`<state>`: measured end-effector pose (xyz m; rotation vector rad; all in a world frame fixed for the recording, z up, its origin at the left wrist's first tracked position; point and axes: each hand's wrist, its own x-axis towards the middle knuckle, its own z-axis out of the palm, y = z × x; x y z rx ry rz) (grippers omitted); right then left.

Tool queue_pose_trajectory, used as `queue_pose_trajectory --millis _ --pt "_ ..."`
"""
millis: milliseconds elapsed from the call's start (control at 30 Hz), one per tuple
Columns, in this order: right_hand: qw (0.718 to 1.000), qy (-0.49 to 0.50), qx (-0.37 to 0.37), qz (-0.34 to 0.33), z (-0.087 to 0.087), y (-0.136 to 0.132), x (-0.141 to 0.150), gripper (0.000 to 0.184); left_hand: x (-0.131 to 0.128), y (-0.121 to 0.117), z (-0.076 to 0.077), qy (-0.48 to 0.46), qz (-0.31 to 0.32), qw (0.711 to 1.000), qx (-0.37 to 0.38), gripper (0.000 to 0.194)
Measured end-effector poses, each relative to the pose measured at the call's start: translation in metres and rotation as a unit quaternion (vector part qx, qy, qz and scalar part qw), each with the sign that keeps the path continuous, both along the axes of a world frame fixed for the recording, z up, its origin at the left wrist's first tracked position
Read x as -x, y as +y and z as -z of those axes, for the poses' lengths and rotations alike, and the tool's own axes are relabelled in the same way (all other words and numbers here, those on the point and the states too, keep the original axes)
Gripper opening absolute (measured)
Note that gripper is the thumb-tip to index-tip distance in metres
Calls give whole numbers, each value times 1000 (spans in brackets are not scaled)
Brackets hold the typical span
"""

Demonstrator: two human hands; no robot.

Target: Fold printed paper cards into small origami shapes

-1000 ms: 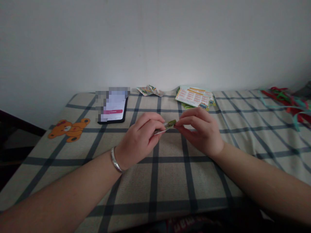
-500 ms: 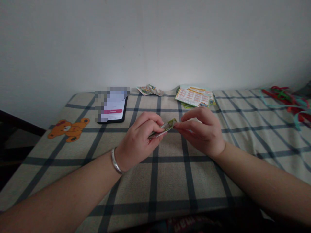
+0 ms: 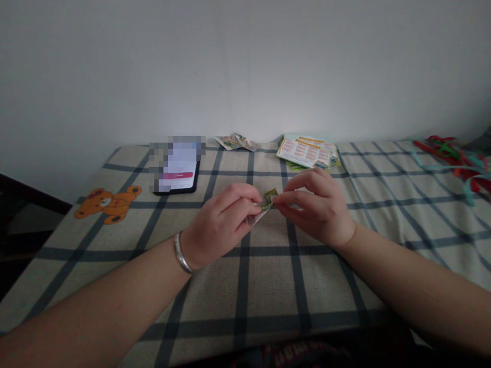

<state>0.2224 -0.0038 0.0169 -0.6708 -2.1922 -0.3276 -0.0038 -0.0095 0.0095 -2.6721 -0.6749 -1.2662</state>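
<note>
A small folded piece of printed paper (image 3: 264,205), greenish with a pale underside, is held above the checked tablecloth in the middle of the view. My left hand (image 3: 226,212), with a silver bangle at the wrist, pinches its left part between thumb and fingers. At the paper's upper right corner, the fingertips of my right hand (image 3: 316,207) are closed on it. Part of the paper is hidden behind the left fingers. Beyond the hands lie a stack of printed leaflets (image 3: 305,152) and a folded printed paper piece (image 3: 237,142).
A phone (image 3: 178,166) with a lit screen lies at the back left. An orange bear cutout (image 3: 108,204) rests near the table's left edge. Red, green and turquoise ribbons (image 3: 456,158) are heaped at the far right. A wall (image 3: 245,66) borders the table's back.
My left hand has shifted slightly down, and its fingers have changed their hold. The paper is tilted differently, showing more of its pale lower side. My right hand stays nearly in place.
</note>
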Motion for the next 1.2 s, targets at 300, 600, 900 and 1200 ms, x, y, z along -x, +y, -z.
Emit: queue_pose_trajectory --millis 300,600,900,1200 --pt "999 -21 21 -16 0 2 -1 5 0 0 0 28 -2 999 -36 8" --pt "997 -73 21 21 1 2 3 6 -1 -2 -4 82 -64 993 -61 4" --pt "996 -73 17 43 -2 -6 12 9 -5 -1 -6 65 -76 994 -34 9" --pt "997 -56 22 48 -1 -2 10 9 0 6 -4 42 -76 996 -24 6"
